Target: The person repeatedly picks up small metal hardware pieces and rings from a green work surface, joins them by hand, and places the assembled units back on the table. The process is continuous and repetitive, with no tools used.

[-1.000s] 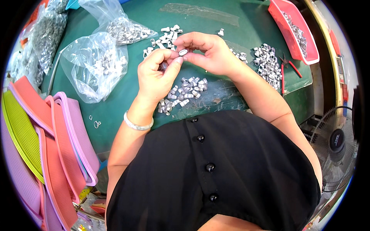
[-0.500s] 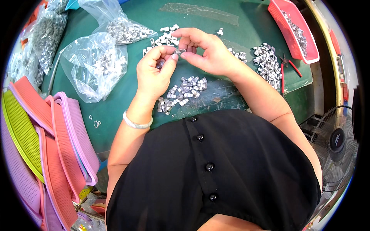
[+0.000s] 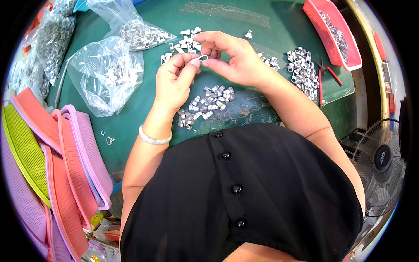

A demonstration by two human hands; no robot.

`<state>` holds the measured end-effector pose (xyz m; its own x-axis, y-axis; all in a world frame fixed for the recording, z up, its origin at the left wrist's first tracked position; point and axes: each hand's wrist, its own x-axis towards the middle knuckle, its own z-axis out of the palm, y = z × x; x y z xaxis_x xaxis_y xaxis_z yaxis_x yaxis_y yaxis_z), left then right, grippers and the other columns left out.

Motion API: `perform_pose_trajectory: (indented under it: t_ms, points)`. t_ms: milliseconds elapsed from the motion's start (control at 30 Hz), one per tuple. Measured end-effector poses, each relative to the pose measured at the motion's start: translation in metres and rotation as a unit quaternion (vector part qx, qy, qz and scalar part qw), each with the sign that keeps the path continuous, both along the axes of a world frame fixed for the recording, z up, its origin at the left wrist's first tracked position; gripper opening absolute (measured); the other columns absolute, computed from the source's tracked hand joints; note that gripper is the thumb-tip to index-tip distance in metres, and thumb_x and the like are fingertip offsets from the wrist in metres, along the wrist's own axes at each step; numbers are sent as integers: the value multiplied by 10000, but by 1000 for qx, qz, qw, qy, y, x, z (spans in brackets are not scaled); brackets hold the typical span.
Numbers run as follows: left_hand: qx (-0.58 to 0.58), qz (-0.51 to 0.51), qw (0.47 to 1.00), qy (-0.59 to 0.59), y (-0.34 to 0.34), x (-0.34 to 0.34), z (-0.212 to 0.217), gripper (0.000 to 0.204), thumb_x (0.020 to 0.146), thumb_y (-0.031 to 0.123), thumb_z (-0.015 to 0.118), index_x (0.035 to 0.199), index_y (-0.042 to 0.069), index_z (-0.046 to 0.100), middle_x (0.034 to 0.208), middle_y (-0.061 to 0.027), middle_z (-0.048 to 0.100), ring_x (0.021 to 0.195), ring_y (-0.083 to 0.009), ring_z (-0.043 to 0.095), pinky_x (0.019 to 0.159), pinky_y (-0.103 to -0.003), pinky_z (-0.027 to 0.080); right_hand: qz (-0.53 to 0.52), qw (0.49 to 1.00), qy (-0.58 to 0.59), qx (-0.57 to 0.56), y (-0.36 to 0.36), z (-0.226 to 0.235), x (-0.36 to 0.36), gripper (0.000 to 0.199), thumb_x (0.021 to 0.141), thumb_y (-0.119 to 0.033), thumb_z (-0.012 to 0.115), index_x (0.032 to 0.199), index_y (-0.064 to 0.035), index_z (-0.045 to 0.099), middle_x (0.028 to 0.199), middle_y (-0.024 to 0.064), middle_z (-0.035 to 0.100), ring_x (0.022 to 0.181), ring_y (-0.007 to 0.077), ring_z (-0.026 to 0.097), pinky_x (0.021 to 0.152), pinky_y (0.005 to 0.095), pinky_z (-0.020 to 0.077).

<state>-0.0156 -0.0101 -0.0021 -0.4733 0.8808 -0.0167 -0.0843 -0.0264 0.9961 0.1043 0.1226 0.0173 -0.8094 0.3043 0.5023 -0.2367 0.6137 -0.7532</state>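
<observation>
My left hand (image 3: 174, 83) is closed, pinching a small curved silver metal piece (image 3: 203, 57) between thumb and forefinger. Against the piece's other side are the curled fingers and thumb of my right hand (image 3: 238, 61); its forefinger arches above. How firmly the right fingers grip is partly hidden. Small silver metal clips lie around the hands: a loose pile (image 3: 212, 99) nearer my body, a cluster (image 3: 187, 43) beyond the left hand, and a few (image 3: 271, 62) beside the right wrist. A white bangle (image 3: 155, 140) circles my left wrist.
On the green table (image 3: 227, 32) stand clear bags of clips (image 3: 107, 78), (image 3: 142, 35). At right are a larger clip heap (image 3: 302, 72), red-handled pliers (image 3: 323, 81) and a pink basket (image 3: 321, 37). Stacked plastic baskets (image 3: 65, 174) fill the left; a fan (image 3: 382, 159) stands right.
The curved metal piece has turned between my fingertips, and its hooked outline now shows more. My left fingers have shifted slightly; the right hand stays nearly in place.
</observation>
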Motion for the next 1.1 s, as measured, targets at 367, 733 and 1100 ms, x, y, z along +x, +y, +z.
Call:
perform_pose_trajectory:
  t_ms: [367, 733, 1100]
  points:
    - [-12, -30, 997, -75, 0, 0, 4, 226, 921, 208, 500, 866, 26, 624, 676, 20, 553, 560, -36, 431, 507, -170, 359, 16, 1000, -20, -6, 2, 0, 2, 368, 774, 43, 605, 1131, -36, 567, 894, 56, 612, 796, 130, 586, 697, 254, 484]
    - [-39, -50, 980, -188, 0, -2, 5, 231, 901, 217, 509, 808, 29, 607, 621, -2, 532, 493, -66, 419, 452, -183, 327, 27, 999, -11, -16, 1, -1, 3, 343, 780, 45, 593, 1116, -22, 571, 893, 67, 608, 794, 135, 582, 696, 255, 477]
    - [-83, -92, 959, -256, 0, -7, 5, 283, 931, 247, 438, 794, 30, 558, 586, -42, 510, 443, -104, 387, 407, -209, 281, 28, 999, -8, -17, 1, -3, 2, 321, 767, 21, 598, 1078, -57, 592, 791, 65, 592, 715, 164, 581, 645, 272, 471]
